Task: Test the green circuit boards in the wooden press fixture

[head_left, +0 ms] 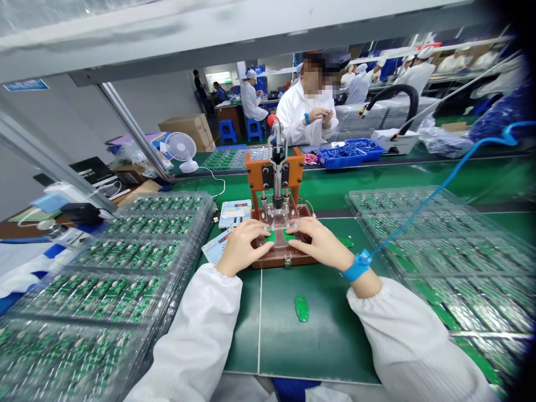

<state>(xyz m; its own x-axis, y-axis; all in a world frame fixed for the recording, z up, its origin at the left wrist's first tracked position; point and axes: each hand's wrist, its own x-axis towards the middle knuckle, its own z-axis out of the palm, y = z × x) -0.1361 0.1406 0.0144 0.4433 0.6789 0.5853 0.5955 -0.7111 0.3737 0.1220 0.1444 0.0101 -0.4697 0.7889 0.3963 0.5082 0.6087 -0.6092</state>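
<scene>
A loose green board [301,309] lies flat on the green worktop [326,352], near the person and a little right of the white line [260,324]. Its long axis runs near to far, almost straight away from the person, with the far end leaning slightly left; which end is its front I cannot tell. Beyond it stands a press fixture [259,173], upright, its red knob [272,120] at the top.

At the fixture's near side, the left hand [243,245] has thumb and fingers curved about the left green board [270,236], and the right hand [320,240] does likewise at the right green board [288,235]. Whether either hand grips its board or only rests fingers on it, I cannot tell; fingers cover too much of both boards to read their long axes surely. A blue strap [355,266] circles the right wrist.

To the left is a tray stack [201,234] filled with green boards, their long axes running near to far and tilting right at the far end. More trays [377,229] lie to the right. On the far side, a co-worker [307,111] holds both hands together
</scene>
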